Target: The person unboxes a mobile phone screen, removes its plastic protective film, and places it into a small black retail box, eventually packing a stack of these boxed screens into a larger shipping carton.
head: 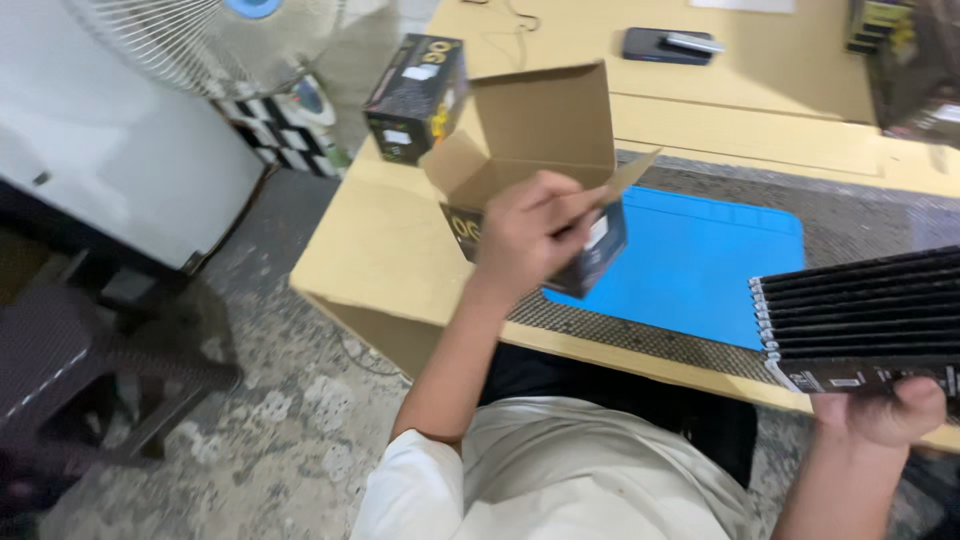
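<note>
My left hand [527, 235] grips a black cardboard box [600, 245] whose brown flaps [540, 125] stand open, held above the left part of the wooden table [390, 230]. My right hand [885, 410] holds the lower edge of a black finned slab, like a heatsink [860, 315], at the right edge of the view. A second black box [417, 95], shut, stands on the table's far left corner. Between my hands lies a blue mat [700, 260] on a dark mesh sheet [860, 215].
A dark flat device [665, 45] lies on the far side of the table. A white fan [200, 40] stands at the upper left above a checkered object [285, 130]. Grey stone floor [270, 430] and a dark chair [70, 370] fill the left.
</note>
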